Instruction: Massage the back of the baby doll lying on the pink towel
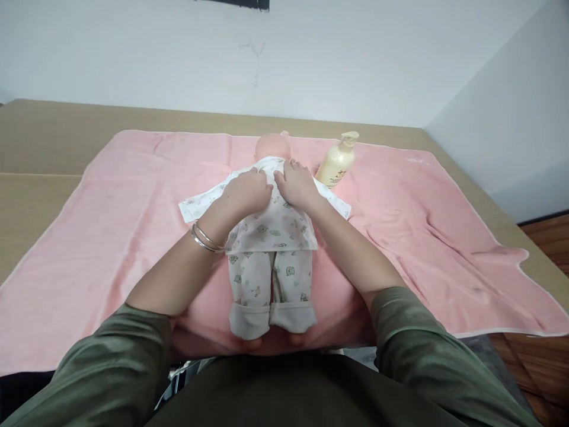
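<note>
A bald doll (273, 146) lies lengthwise on a pink blanket (133, 237), head away from me, with no face showing. It wears a white printed shirt (275, 231) with sleeves spread sideways and matching trousers (291, 276) with turned-up cuffs. My left hand (249, 190), with bangles at the wrist, rests on the left of the shirt's upper part, its fingers curled against the cloth. Flatter, my right hand (297, 185) lies on the right shoulder area, thumb apart and pointing inward, fingers toward the neck. Both hands partly cover the shirt.
A cream pump bottle (336, 163) leans on the blanket, right of the doll, beside the right sleeve. Under the blanket is a light wooden table (53, 127), its far edge along a white wall (178, 59). Folds wrinkle the blanket at right.
</note>
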Available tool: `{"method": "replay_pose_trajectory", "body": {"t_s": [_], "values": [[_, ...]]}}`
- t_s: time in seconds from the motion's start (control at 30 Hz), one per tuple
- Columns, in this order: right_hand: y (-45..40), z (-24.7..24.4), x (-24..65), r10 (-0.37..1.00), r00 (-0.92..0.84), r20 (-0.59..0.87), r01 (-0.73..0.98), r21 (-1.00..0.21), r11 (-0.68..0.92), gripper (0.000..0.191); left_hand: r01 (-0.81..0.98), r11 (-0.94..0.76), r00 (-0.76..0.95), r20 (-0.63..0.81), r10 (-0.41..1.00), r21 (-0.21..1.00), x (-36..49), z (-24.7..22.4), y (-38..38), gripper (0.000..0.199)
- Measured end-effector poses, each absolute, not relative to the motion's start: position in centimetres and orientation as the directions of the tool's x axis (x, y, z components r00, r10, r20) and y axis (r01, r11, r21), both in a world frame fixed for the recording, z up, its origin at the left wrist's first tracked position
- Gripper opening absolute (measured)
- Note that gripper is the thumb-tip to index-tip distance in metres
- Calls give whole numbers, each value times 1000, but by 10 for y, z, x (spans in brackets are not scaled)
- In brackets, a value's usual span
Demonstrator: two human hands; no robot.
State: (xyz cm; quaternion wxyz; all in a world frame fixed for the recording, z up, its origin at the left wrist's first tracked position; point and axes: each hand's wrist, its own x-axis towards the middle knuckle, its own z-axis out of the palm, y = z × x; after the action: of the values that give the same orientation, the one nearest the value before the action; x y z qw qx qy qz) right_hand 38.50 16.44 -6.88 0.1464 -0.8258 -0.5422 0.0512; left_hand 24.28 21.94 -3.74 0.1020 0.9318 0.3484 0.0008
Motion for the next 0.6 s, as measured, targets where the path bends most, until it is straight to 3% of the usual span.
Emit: {"method": "replay_pose_trajectory", "body": {"t_s": [0.2, 0.33, 0.43, 0.6], "values": [[139, -58, 333, 953, 302, 34, 939, -181, -292, 68, 589, -663, 716, 81, 693, 463, 255, -72, 264, 53], [129, -53, 312, 970, 244, -14, 956, -166, -243, 74, 510, -599, 677, 141, 722, 618, 257, -83, 273, 51], [138, -54, 326, 967, 254, -17, 942, -223, -251, 73, 526, -612, 657, 175, 733, 590, 257, -82, 269, 48], [166, -68, 379, 933, 350, 87, 881, -370, -296, 63, 610, -693, 675, 206, 709, 385, 260, -73, 248, 47]]}}
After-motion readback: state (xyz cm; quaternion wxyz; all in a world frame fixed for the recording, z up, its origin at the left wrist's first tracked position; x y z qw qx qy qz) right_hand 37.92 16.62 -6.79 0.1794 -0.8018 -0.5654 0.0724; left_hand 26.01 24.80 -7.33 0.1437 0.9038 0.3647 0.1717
